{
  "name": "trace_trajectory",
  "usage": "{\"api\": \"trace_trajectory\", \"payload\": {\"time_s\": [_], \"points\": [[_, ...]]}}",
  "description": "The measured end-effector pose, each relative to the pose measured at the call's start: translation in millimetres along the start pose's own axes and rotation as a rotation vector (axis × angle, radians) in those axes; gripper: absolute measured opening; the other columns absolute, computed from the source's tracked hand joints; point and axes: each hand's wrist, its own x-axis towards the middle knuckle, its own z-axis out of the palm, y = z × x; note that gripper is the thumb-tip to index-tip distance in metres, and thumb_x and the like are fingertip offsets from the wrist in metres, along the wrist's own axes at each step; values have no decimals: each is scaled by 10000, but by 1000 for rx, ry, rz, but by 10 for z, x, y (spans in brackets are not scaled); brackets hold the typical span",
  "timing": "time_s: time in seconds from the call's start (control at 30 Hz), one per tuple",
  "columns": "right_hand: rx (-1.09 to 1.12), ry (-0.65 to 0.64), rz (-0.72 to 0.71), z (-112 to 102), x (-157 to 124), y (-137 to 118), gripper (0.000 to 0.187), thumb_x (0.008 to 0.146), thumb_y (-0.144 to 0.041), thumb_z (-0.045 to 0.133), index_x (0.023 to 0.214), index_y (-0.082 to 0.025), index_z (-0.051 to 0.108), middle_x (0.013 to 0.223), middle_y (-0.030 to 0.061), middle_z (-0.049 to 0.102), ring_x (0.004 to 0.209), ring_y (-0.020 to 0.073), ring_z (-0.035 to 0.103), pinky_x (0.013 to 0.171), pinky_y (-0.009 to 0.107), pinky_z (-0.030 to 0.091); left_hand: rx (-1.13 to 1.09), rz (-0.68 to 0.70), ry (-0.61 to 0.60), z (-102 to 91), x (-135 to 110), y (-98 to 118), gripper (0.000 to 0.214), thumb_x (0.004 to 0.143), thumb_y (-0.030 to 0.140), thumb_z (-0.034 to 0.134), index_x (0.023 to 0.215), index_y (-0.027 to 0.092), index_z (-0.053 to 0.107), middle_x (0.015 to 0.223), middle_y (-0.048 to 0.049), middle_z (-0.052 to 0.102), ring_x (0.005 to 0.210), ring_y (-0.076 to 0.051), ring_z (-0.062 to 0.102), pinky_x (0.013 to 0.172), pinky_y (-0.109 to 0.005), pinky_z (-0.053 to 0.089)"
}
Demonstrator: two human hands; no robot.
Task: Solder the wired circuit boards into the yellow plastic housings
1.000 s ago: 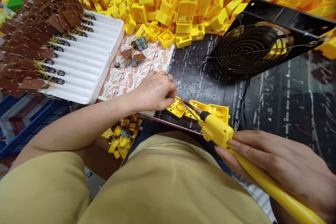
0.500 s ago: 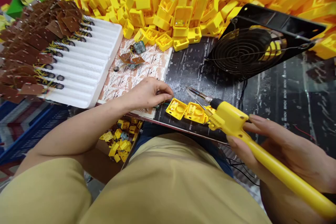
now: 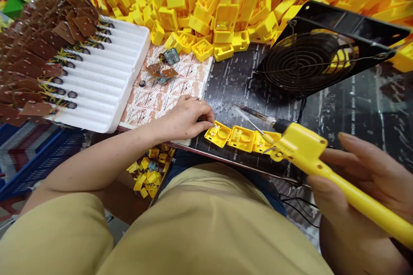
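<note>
Basically it comes down to tip versus row: three yellow housings (image 3: 241,137) lie side by side, open faces up, on the near edge of the worktop (image 3: 232,86), row running left to right. The soldering iron (image 3: 301,150) sits to the right of them, long axis slanting from lower right up to upper left, metal tip above the row's right end and just clear of the mat; touching or not, cannot tell. Right hand (image 3: 361,193) wraps the yellow handle well back from the tip, fingers closed round it, index lying along the top, wrist low off the worktop edge. Left hand (image 3: 185,118) is palm down at the row's left end, fingertips pinched together right against the leftmost housing, on something small I can't make out; forearm comes in from lower left across the lap. Left hand is nearer the housings. Black fan (image 3: 309,60) behind, loose housings (image 3: 200,0) piled beyond, white foam tray (image 3: 109,77) of brown boards left.
</note>
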Motion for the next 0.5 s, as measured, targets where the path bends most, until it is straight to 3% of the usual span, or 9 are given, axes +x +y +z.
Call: {"api": "trace_trajectory", "payload": {"time_s": [0.17,0.3,0.37,0.43,0.5], "points": [[133,146,42,44,185,195,568,830,-676,596,1031,-160,722,841,106,694,712,256,690,587,368,562,-77,-16,35,-76,-71,-3,144,889,275,534,842,182,633,806,8,701,802,-137,610,1074,-398,336],[207,264,57,123,255,318,524,914,-616,507,956,-151,745,732,82,660,604,191,640,548,325,539,39,47,-22,-105,-125,70,111,872,203,561,819,190,657,838,6,713,885,-152,617,1174,-496,186],[252,304,77,149,234,278,393,905,-523,583,936,-173,759,686,58,647,542,147,595,514,285,512,117,80,-56,-106,-157,111,135,876,174,555,823,196,677,855,-5,723,931,-170,616,1179,-534,151],[291,261,133,145,176,153,242,829,-413,715,947,-208,767,680,39,661,508,125,574,482,253,491,175,103,-71,-108,-192,135,157,885,170,547,835,206,691,865,-13,729,957,-183,616,1174,-562,137],[284,168,203,105,94,-16,238,767,-333,785,986,-243,762,732,33,697,526,129,602,492,242,507,201,107,-66,-107,-226,139,153,884,178,557,839,213,699,869,-15,732,972,-195,615,1165,-590,130]]}}
